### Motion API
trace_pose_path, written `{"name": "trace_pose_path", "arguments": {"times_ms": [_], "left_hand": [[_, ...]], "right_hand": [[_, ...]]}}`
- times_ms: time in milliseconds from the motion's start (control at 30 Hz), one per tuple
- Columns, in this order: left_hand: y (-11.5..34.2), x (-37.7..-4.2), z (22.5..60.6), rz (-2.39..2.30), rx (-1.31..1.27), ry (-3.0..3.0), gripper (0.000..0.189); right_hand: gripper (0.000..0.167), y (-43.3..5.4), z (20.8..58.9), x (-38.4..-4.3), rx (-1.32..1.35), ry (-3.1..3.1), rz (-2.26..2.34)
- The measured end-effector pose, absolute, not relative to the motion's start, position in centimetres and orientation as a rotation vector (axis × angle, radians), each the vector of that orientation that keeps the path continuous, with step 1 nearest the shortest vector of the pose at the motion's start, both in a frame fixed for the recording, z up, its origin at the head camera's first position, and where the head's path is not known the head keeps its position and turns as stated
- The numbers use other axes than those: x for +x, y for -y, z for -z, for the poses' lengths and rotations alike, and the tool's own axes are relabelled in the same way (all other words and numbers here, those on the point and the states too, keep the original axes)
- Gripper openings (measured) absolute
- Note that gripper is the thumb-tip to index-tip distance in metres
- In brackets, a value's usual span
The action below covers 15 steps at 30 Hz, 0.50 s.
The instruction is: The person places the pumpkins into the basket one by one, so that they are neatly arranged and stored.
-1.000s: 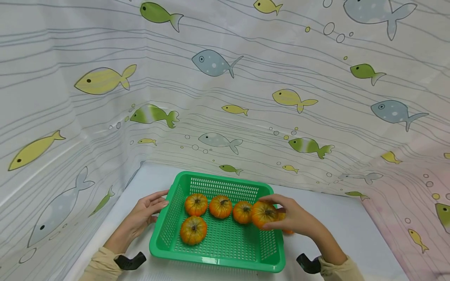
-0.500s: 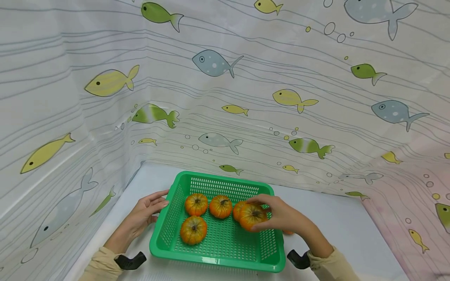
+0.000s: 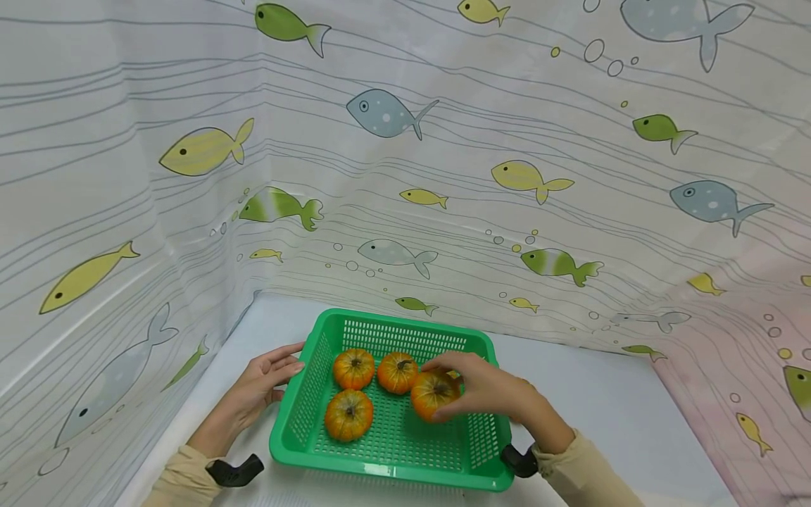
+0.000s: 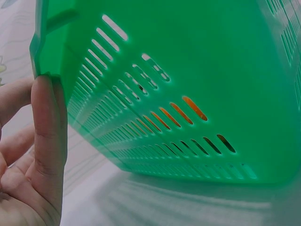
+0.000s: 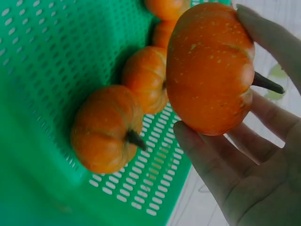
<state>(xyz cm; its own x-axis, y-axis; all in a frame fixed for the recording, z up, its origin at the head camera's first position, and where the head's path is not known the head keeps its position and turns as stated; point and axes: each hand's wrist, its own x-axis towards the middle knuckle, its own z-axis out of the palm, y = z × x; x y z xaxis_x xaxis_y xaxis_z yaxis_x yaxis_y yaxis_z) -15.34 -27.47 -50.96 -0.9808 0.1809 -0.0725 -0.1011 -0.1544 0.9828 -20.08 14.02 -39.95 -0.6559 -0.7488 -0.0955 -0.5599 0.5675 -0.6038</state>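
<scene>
My right hand [image 3: 484, 387] grips a small orange pumpkin [image 3: 433, 394] with a dark stem, over the right half of the green plastic basket [image 3: 380, 470]. In the right wrist view, fingers and thumb span the held pumpkin [image 5: 207, 70], its stem pointing toward the palm. Inside the basket lie more pumpkins: one at the back left [image 3: 353, 369], another beside it [image 3: 398, 373], and a third nearer the front [image 3: 349, 415]. One farther right is mostly hidden by my right hand. My left hand [image 3: 262, 380] touches the basket's left rim with nearly straight fingers [image 4: 47, 127].
The basket has slotted walls and stands on a white table [image 3: 589, 415]. Behind and beside it rises a fish-printed curtain [image 3: 405, 162]. A black wrist mount [image 3: 236, 472] sits on the left cuff, another [image 3: 519, 461] on the right.
My right hand has moved left with the pumpkin, from the basket's right side toward its middle. The left hand, the basket and the pumpkins in it have stayed put.
</scene>
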Motion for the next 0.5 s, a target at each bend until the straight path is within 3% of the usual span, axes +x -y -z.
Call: {"name": "trace_pose_path", "arguments": {"times_ms": [500], "left_hand": [[27.6, -15.4, 51.1, -2.254, 0.119, -1.920, 0.043]], "right_hand": [[0.068, -11.0, 41.8, -20.4, -1.183, -2.441, 0.601]]}}
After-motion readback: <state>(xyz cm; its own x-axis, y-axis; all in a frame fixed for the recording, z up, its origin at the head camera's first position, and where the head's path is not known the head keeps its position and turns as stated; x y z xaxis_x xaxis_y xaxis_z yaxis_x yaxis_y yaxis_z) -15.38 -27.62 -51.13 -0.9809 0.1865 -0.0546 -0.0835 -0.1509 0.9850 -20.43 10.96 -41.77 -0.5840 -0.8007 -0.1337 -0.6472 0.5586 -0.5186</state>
